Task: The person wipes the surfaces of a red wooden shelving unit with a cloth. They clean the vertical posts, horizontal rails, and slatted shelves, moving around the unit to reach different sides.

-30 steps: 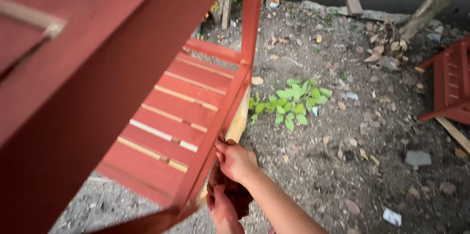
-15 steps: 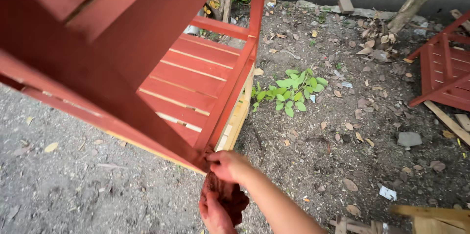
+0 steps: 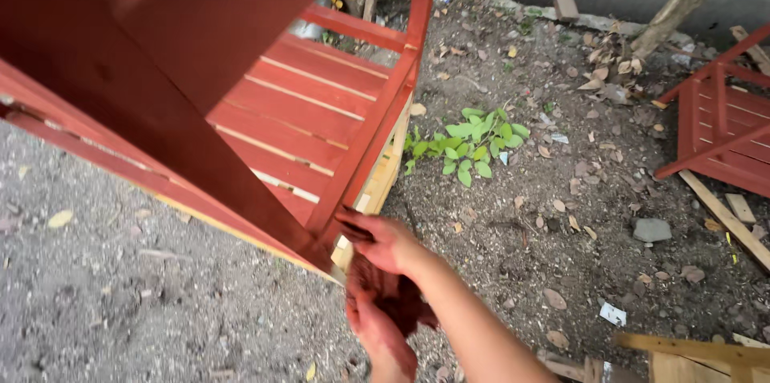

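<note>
Top left is basically all big red-painted wooden beams (image 3: 136,54), blurry from being so close and cut off by the frame's top and left edges. The paint-stained left hand (image 3: 383,333) sits low centre, half behind the right hand (image 3: 385,240), and runs off the bottom edge; can't tell what its fingers are doing. The second red slatted wooden piece (image 3: 722,130) at right is chopped by the edge.

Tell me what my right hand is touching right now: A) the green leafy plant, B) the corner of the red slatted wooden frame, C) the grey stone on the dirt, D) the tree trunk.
B: the right hand presses on the corner of the red slatted wooden frame.
</note>
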